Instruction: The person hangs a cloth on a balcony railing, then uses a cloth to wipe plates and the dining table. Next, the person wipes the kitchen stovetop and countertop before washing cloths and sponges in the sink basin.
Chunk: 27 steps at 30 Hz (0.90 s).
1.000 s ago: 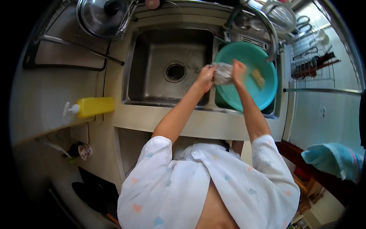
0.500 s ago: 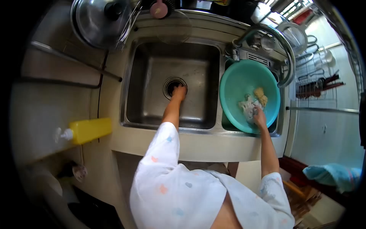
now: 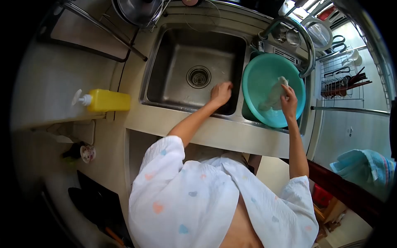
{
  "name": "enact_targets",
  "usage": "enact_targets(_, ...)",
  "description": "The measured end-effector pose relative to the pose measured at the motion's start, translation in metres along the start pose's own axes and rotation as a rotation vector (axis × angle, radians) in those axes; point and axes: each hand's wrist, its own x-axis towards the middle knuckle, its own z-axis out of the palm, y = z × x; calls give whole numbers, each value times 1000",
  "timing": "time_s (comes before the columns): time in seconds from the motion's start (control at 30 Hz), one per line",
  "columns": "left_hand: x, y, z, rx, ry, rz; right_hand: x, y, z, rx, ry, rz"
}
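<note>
My left hand (image 3: 221,92) is over the right part of the metal sink (image 3: 178,62), its fingers curled closed; what they hold, if anything, is too small to tell. My right hand (image 3: 289,101) pinches the upper end of a wet whitish cloth (image 3: 273,98) inside the round teal basin (image 3: 252,109). The cloth hangs down toward the basin's floor. Right of the sink bowl, the basin rests over the second bowl. The drain (image 3: 199,77) shows a ringed strainer.
A curved faucet (image 3: 311,39) arches at the basin's back right. The yellow pump bottle (image 3: 109,101) lies on the left counter. At the right are a wire rack (image 3: 341,80) with utensils and a blue towel (image 3: 359,165). A pot lid (image 3: 138,10) is at the back left.
My left hand has moved from the drain toward the sink's right side. My right hand has raised the cloth's end in the basin. The yellowish lump seen there earlier no longer shows.
</note>
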Motion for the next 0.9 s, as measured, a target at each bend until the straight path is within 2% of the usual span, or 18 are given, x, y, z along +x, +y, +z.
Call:
enact_targets(0.03, 1, 27, -7, -149, 75, 90, 1, -1, -4, 6, 2, 5)
enact_targets(0.07, 3, 50, -3, -299, 144, 179, 1, 1, -11, 198, -111, 105)
enact_targets(0.1, 12, 66, 12, -344, 143, 242, 1, 4, -21, 382, -217, 205)
enact_targets(0.13, 26, 80, 26, -397, 137, 309, 2, -1, -31, 370, -202, 219)
enact_targets(0.17, 44, 86, 38, -408, 116, 321, 5, -12, -35, 511, -206, 217)
enact_targets(0.23, 77, 94, 64, -493, -344, 452, 8, -22, -45, 648, -192, 222)
enact_targets(0.27, 81, 107, 41, -244, -590, 520, 11, -23, -49, 744, -182, 252)
enact_targets(0.33, 107, 102, 45, -438, -766, 392, 18, -14, -59, 844, -160, 290)
enact_targets(0.4, 102, 117, 19, -719, -818, 131, 26, -3, -66, 860, -105, 288)
enact_targets(0.43, 89, 132, 10, -545, -749, 222, 29, 2, -67, 1006, -141, 324)
enact_targets(0.47, 85, 135, 22, -539, -760, 226, 32, 1, -66, 1007, -128, 328)
enact_targets(0.53, 73, 142, 46, -564, -699, 429, 37, -2, -63, 1163, -206, 345)
enact_targets(0.6, 69, 150, 59, -636, -654, 354, 43, 3, -64, 1175, -255, 353)
enact_targets(0.7, 84, 143, 66, -488, -292, 234, 53, 22, -79, 1032, -317, 346)
enact_targets(0.73, 92, 138, 64, -487, -293, 233, 58, 34, -84, 1034, -317, 347)
enact_targets(0.8, 118, 127, 58, -411, -250, 342, 68, 54, -87, 616, -275, 307)
enact_targets(0.87, 118, 139, 42, -414, -183, 384, 71, 62, -79, 512, -225, 239)
enact_targets(0.9, 117, 148, 32, -418, -119, 424, 71, 64, -74, 269, -95, 101)
